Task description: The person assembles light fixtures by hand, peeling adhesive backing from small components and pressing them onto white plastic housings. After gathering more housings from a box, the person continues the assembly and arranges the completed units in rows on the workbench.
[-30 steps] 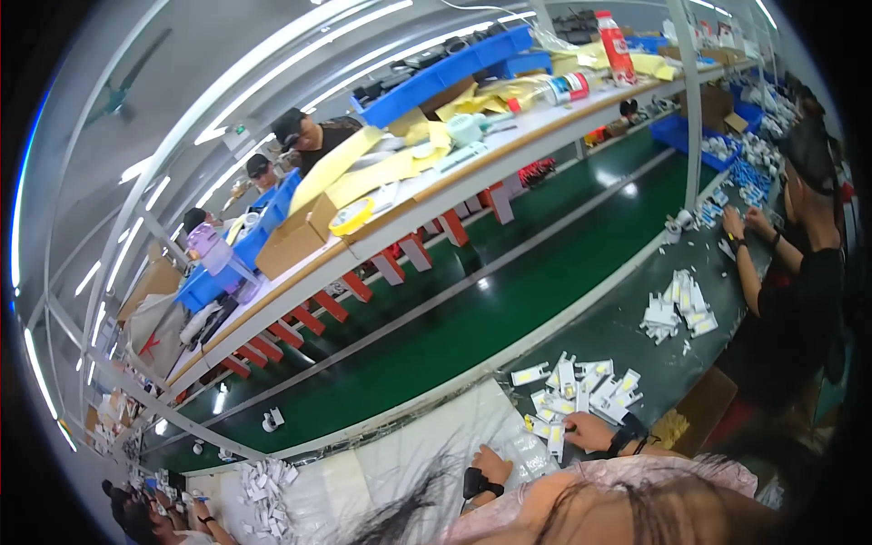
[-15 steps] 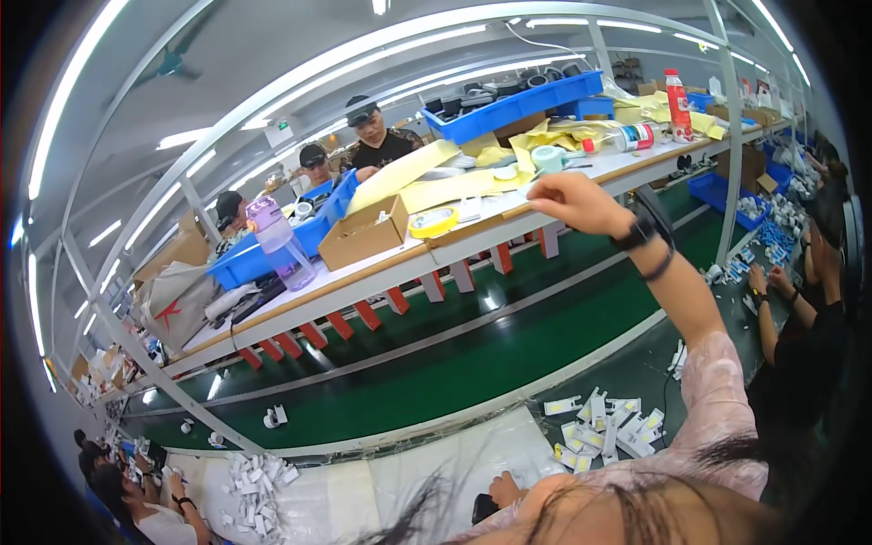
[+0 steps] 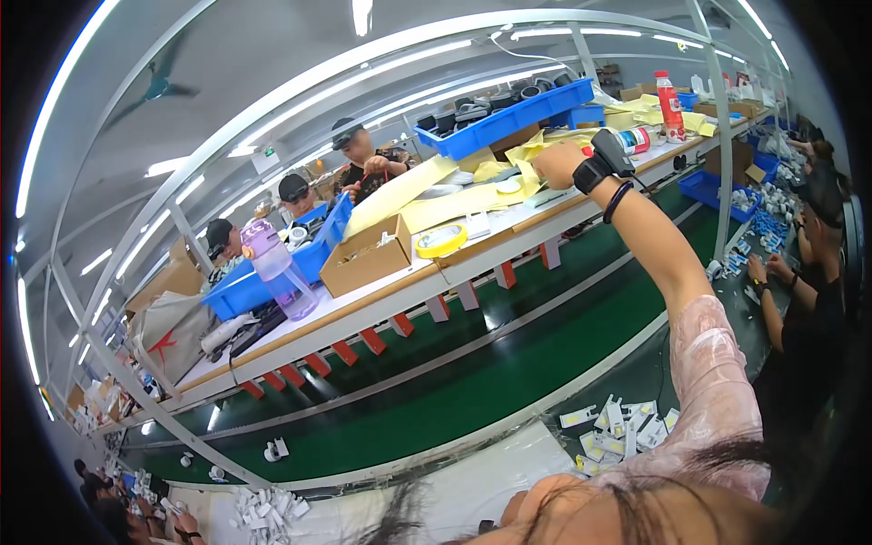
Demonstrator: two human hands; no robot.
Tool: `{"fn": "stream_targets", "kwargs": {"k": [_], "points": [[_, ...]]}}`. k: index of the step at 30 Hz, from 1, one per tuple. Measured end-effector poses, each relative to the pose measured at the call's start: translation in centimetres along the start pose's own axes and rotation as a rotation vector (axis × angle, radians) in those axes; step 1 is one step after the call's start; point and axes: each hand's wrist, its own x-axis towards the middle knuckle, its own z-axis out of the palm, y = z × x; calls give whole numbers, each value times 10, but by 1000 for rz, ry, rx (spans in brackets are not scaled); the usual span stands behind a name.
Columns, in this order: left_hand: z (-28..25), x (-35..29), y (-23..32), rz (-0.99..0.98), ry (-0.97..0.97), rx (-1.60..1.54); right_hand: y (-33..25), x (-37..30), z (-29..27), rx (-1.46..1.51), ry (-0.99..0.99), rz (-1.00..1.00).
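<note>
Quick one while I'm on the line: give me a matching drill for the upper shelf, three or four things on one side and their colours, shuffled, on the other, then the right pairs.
Things:
1. Clear plastic water bottle with a lid
2. Roll of tape beside the open cardboard box
3. Long shallow plastic tray of dark parts
4. Drink bottle with a white cap

Colours:
A. Blue
B. Red
C. Purple
D. Yellow

Pairs: 1-C, 2-D, 3-A, 4-B

The right hand reaches up to this shelf, near yellow sheets.
</note>
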Motion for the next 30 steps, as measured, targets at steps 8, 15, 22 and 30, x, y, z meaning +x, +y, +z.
{"fn": "stream_targets", "kwargs": {"k": [8, 15, 22, 30], "points": [[0, 7, -3, 98, 121, -40, 6, -4, 3, 183, 50, -81], [-4, -2, -3, 164, 238, -85, -10, 3, 4, 348, 141, 130], [7, -13, -7, 233, 325, -141, -36, 7, 9, 112, 147, 199], [3, -57, 52, 155, 427, -196, -61, -2, -2, -56, 238, 141]]}}
